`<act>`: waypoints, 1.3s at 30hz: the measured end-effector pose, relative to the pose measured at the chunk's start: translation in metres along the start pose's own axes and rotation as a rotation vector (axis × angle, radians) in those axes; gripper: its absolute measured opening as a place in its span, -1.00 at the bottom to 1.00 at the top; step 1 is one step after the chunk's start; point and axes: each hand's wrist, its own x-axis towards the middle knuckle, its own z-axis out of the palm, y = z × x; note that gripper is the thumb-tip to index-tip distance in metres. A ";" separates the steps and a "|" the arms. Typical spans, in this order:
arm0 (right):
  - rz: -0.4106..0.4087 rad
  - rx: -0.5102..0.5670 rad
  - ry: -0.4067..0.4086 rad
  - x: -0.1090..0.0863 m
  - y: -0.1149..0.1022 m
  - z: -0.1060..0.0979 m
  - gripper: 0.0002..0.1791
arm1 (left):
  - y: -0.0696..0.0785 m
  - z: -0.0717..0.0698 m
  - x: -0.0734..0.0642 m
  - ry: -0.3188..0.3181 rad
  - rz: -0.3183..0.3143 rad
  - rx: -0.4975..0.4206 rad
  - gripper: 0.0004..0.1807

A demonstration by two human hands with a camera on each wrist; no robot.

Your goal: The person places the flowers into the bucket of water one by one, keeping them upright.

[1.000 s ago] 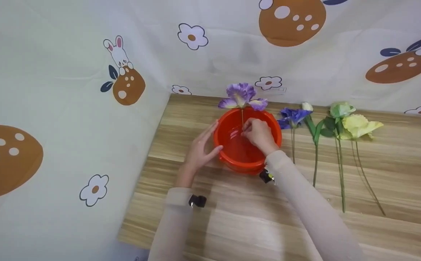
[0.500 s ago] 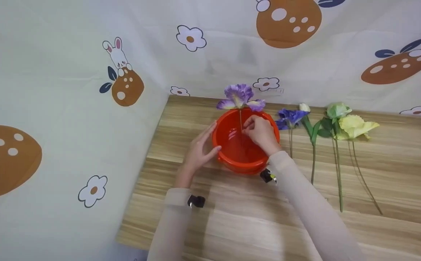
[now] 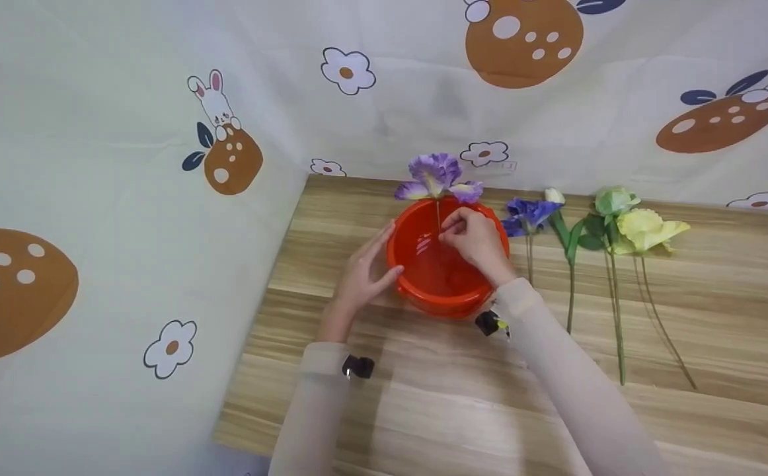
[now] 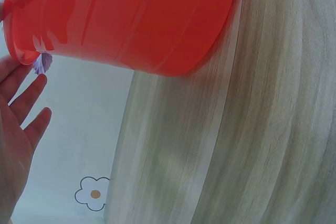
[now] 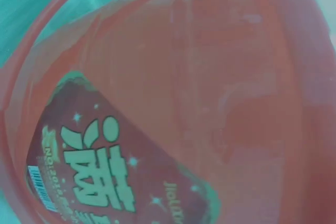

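Note:
A red plastic bucket (image 3: pixel 447 305) stands upright on the table. A purple iris (image 3: pixel 435 173) rises from it, its bloom above the far rim and its thin stem (image 3: pixel 439 218) running down inside. With curled fingers, my right hand (image 3: pixel 475 239) reaches over the bucket and pinches the stem at the thumb and fingertips. My left hand (image 3: pixel 361 274) rests against the bucket's left rim, thumb and fingers extended and spread; the left wrist view shows its fingers (image 4: pixel 31 95) beside the bucket wall. The right wrist view holds only the bucket's labelled side (image 5: pixel 231 93), so that hand is hidden there.
Right of the bucket lie several artificial flowers: a blue one (image 3: pixel 531 215), a white tulip bud (image 3: pixel 554 196), a green rose (image 3: pixel 615 200) and a yellow one (image 3: pixel 648 230). The wood-grain table (image 3: pixel 450 390) meets patterned cloth walls (image 3: pixel 410 86) behind and left.
My right fingertips shift slightly along and against the iris stem while the bloom stays above the far rim. The left hand keeps its place at the bucket. The head view drifts slightly.

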 end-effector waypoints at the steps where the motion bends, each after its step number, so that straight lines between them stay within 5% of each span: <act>1: -0.002 0.003 0.004 -0.001 -0.001 0.000 -0.83 | 0.000 0.000 0.000 -0.001 0.000 0.000 -0.20; 14: -0.024 0.075 0.032 -0.010 -0.005 -0.009 -0.83 | -0.002 0.001 0.001 0.012 0.029 -0.011 -0.23; 26: -0.044 0.144 0.046 -0.020 -0.002 -0.022 -0.81 | 0.000 0.000 0.000 -0.002 -0.007 -0.007 -0.22; 39: -0.116 0.202 0.145 -0.032 0.006 -0.050 -0.76 | -0.002 0.002 0.001 0.013 0.030 -0.016 -0.20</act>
